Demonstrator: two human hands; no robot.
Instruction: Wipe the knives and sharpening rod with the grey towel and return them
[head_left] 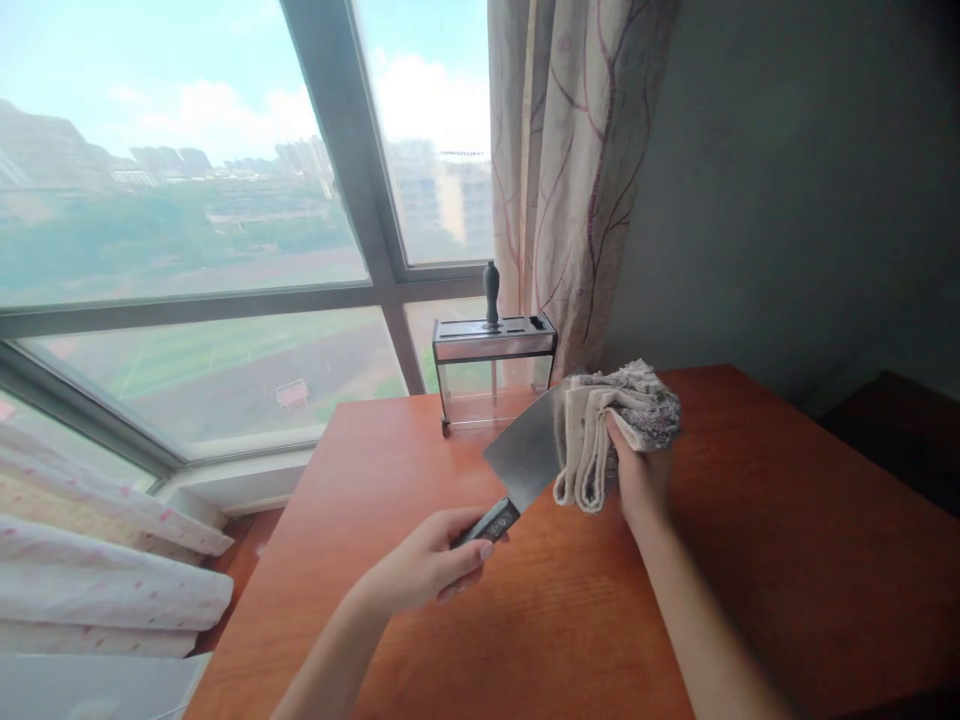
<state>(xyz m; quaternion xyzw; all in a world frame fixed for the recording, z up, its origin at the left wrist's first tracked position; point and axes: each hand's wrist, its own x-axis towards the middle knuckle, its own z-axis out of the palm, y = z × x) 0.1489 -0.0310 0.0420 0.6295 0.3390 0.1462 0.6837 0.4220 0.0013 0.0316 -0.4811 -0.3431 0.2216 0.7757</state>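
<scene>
Gripping the dark handle of the broad steel cleaver at centre frame, our left hand keeps its fingers closed around it, blade angled up to the right. Our right hand pinches a folded beige-and-grey cloth against the blade's far end. We judge the wiping step to be in hand; the next stroke calls for keeping the fingers clear of the edge. Behind stands a clear knife block with metal top on the reddish wooden table. No legible writing appears.

Cloth hides cleaver tip; fist covers handle.
</scene>
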